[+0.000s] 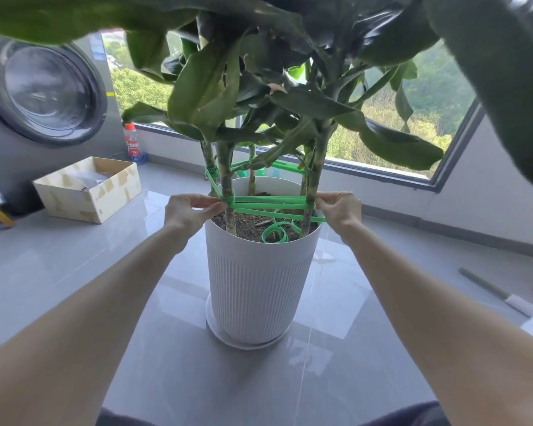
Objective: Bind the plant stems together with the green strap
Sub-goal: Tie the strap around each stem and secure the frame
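Green strap (271, 202) runs in several passes between two front stems, just above the soil of the white ribbed pot (259, 287); left hand (186, 212) fingers pinch it at the 9 o'clock stem (228, 179); right hand (342, 210) fingers pinch it at the 3 o'clock stem (312, 182); slack coil (274, 234) lies on the soil at 6 o'clock. Judgement: hold both pinches taut and passes level while feeding slack; overtightening may bruise stems.

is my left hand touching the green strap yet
Touching. The head view shows the left hand pinching the green strap right where it wraps the left stem.
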The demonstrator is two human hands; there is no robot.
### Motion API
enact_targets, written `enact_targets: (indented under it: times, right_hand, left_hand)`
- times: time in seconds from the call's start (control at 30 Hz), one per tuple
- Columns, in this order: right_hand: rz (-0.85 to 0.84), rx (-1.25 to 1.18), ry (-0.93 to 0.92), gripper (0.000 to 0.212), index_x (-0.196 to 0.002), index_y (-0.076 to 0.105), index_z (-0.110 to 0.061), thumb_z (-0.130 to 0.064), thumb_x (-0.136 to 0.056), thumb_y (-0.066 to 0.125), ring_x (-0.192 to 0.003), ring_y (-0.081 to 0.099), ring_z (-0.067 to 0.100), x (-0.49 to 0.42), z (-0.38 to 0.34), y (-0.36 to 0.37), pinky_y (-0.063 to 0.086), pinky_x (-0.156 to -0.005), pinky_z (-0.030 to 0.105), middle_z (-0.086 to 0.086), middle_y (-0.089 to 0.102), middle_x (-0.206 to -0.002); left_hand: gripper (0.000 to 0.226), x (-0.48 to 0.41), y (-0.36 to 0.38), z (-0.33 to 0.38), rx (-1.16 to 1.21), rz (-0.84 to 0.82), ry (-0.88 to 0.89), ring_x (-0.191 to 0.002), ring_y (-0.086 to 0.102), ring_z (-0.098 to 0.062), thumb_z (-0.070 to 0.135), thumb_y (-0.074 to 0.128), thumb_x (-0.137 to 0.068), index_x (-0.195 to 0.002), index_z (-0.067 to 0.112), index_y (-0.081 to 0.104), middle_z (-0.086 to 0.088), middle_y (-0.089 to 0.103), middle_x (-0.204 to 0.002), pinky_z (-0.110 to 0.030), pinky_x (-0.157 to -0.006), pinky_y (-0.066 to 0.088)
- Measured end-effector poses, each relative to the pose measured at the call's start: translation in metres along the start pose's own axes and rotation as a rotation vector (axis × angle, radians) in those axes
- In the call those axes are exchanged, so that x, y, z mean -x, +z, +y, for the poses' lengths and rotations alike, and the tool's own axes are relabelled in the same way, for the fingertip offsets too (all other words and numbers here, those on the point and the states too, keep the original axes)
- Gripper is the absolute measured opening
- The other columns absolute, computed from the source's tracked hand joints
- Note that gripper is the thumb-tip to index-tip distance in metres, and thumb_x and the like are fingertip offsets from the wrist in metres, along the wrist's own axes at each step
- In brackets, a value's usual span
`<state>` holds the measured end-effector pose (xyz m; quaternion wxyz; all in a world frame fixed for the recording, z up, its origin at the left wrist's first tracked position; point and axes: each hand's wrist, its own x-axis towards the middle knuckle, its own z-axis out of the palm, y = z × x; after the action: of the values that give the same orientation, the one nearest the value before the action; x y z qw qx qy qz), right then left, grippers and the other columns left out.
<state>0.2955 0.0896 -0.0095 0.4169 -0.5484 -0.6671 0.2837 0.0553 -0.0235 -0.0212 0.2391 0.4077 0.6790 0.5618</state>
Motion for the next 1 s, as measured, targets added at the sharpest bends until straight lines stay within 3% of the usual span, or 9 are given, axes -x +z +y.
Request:
enact_targets:
  times: [0.23,0.43,0.7,1.0]
  right_hand:
    - [0.056,0.063,-0.027,0.025,-0.111,0.07,-0.011,-0.02,-0.088,0.067,-0.083,0.059,0.009,0.009,-0.003,-0.003,0.049,-0.073,0.022,0.006,0.071,-0.109]
    - [0.068,0.084,-0.012,0.021,-0.106,0.072,-0.013,-0.02,-0.087,0.068,-0.086,0.068,0.021,0.015,-0.003,-0.004,0.055,-0.08,0.032,0.006,0.073,-0.103]
    - [0.092,0.125,-0.001,0.02,-0.105,0.073,-0.015,-0.023,-0.088,0.068,-0.086,0.064,0.017,0.021,-0.006,-0.003,0.051,-0.074,0.026,0.004,0.073,-0.104]
    - [0.108,0.185,-0.011,0.014,-0.096,0.077,-0.019,-0.026,-0.088,0.067,-0.087,0.065,0.021,0.028,-0.007,-0.004,0.054,-0.076,0.035,0.003,0.074,-0.101]
  left_hand:
    - [0.025,0.004,0.002,0.003,-0.001,0.018,-0.02,-0.09,0.057,-0.012,0.022,0.079,-0.074,-0.098,0.015,0.073,-0.002,0.068,-0.093,-0.029,-0.093,0.043]
    - [0.025,0.004,0.002,0.005,0.005,0.024,-0.035,-0.093,0.057,-0.013,0.022,0.079,-0.074,-0.098,0.015,0.073,-0.001,0.068,-0.093,-0.031,-0.098,0.043]
    - [0.027,0.006,0.002,0.007,-0.008,0.036,-0.03,-0.092,0.055,-0.013,0.021,0.078,-0.076,-0.101,0.013,0.073,-0.001,0.066,-0.093,-0.027,-0.095,0.041]
    - [0.03,0.007,0.003,0.007,-0.004,0.044,-0.03,-0.091,0.054,-0.013,0.02,0.078,-0.076,-0.104,0.013,0.072,-0.002,0.066,-0.092,-0.026,-0.091,0.041]
